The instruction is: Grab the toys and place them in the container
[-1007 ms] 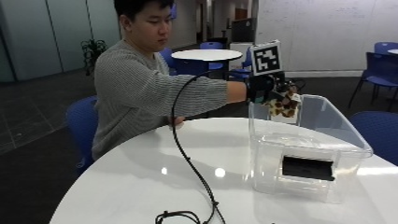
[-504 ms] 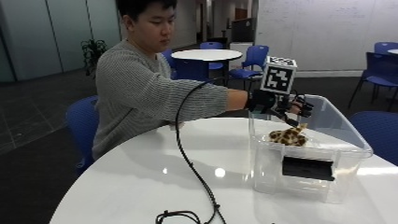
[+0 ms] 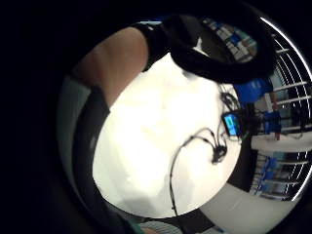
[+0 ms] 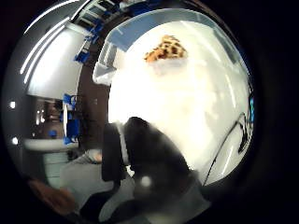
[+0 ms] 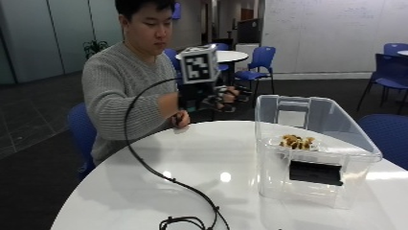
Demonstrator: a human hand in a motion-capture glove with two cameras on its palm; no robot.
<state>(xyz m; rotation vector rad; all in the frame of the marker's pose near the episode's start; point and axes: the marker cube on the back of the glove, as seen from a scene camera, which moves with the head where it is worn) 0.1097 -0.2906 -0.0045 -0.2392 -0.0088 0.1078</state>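
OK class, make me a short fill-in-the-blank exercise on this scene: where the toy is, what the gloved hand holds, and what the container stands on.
1. The spotted toy lies inside the clear plastic ____.
2. The container stands on a round white ____.
3. The gloved right hand is held above the table and holds ____.

Missing words: container; table; nothing

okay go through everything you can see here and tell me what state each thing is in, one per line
Container: upright on the table, no lid, toy inside.
Spotted toy: lying in the container, not held.
Right hand: raised beside the container, holding nothing.
Table: bears the container.
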